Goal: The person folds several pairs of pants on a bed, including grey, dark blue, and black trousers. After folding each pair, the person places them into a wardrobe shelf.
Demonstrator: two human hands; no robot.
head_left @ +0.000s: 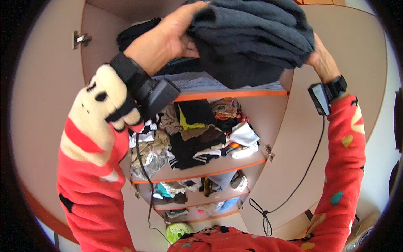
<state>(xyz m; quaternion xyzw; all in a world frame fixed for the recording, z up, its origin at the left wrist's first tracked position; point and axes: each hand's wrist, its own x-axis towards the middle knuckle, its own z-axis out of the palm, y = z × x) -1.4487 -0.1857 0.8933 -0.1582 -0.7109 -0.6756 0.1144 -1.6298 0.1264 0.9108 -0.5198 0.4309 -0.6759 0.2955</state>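
Between both hands I hold up a thick stack of folded dark clothes (252,42), grey-blue on top and black beneath. My left hand (174,33) grips its left side, with the thumb side at the top and some fingers curled under. On the right edge, my right hand (320,54) is closed around the pile, its fingers partly hidden by the fabric. Behind and below the stack, folded blue-grey clothes (184,82) lie on the upper cupboard shelf. More black clothing (136,33) sits there, left of my left wrist.
Lower shelves hold jumbled garments (197,140) in black, white, beige and patterned fabric. Both cupboard doors, the left door (46,126) and right door (348,38), stand swung out. Orange trim edges the upper shelf (235,94). A cable (308,170) hangs from my right wrist device. A green perforated object (178,231) is low down.
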